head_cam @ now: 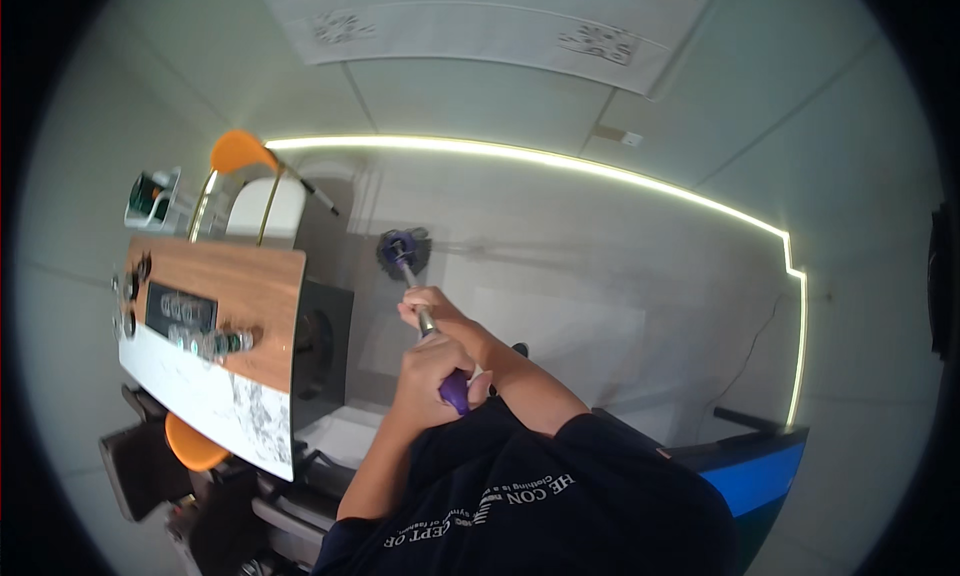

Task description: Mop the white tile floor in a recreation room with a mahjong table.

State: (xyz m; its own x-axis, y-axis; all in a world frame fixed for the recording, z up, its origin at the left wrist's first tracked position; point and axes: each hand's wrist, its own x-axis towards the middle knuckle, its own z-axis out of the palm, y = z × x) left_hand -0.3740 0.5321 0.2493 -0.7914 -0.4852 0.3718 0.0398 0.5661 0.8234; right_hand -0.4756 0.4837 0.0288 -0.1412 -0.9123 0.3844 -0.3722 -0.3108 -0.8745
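A mop with a metal pole [427, 322] slants away from my body towards the grey floor. Its round head [403, 250] has a purple centre and a fringe of dark grey strands, and appears to rest on the floor beyond my hands. My left hand [433, 381] is wrapped around the top of the pole, with the purple handle end [454, 393] poking out beside the thumb. Further down, my right hand [429, 306] is closed around the pole, its forearm crossing in from the right. Part of the pole is hidden behind my fingers.
To the left stands a wood-and-marble table [262, 291] with glasses, bottles and a dark tray [196, 333]. An orange-backed chair [241, 152] is behind it; dark chairs [139, 467] crowd its near side. A lit strip [525, 154] edges the floor. Right lies a cable [750, 354].
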